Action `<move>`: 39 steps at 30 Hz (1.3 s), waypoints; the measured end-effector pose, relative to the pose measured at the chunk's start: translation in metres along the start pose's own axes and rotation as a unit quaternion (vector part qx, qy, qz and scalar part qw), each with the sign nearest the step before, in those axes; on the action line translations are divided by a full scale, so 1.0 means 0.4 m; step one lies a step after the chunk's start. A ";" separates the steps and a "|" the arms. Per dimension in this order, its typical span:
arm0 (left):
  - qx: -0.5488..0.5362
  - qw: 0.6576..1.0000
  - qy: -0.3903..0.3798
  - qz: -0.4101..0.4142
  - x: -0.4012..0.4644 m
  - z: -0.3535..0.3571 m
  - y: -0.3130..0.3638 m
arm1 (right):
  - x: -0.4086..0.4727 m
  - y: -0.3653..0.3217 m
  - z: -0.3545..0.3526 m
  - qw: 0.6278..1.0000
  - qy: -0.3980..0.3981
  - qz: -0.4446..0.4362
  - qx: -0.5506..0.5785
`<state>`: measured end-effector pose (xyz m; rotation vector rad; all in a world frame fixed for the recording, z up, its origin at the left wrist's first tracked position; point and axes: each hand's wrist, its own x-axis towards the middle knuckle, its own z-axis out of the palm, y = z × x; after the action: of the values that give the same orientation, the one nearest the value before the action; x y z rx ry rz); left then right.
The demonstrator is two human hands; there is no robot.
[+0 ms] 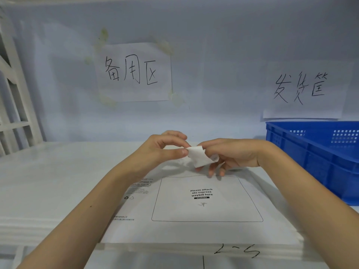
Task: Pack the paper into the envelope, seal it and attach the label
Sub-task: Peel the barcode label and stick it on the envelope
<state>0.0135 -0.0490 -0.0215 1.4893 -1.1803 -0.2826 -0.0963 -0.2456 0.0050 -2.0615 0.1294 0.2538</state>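
A white envelope [194, 228] lies flat on the white table, printed side up, with a black outlined box reading "Please attach sto express waybill here". Above its far edge both hands hold a small white label [199, 157] in the air. My left hand [165, 148] pinches the label's left corner between thumb and forefinger. My right hand [233, 154] holds the label's right side, with its lower fingers pointing down toward the envelope. The paper is not visible.
A blue plastic crate [318, 158] stands at the right on the table. Two handwritten paper signs [134, 72] hang on the back wall. A white rack [13, 105] rises at the far left. Pen marks sit on the table's front edge.
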 end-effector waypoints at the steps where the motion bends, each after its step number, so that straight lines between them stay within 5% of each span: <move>1: 0.009 1.000 0.010 0.005 0.001 -0.001 -0.001 | 0.002 0.001 -0.001 1.000 0.006 -0.005 0.006; 13: 0.005 0.986 0.166 0.034 0.013 -0.008 0.007 | 0.006 -0.013 -0.006 0.969 0.159 -0.147 0.120; 21: -0.001 0.990 0.143 0.013 0.014 -0.014 0.001 | 0.017 -0.001 -0.009 0.960 0.174 -0.189 0.108; 32: 0.030 0.979 0.191 -0.061 0.029 0.001 -0.035 | 0.093 0.023 0.061 0.915 0.343 -0.207 -0.051; 39: 0.017 0.981 0.177 -0.079 0.035 -0.001 -0.041 | 0.098 0.029 0.051 0.920 0.328 -0.214 0.014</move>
<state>0.0284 -0.0624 -0.0292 1.5884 -0.7871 -0.0976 -0.0632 -0.2330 -0.0236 -2.0121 0.0833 -0.7129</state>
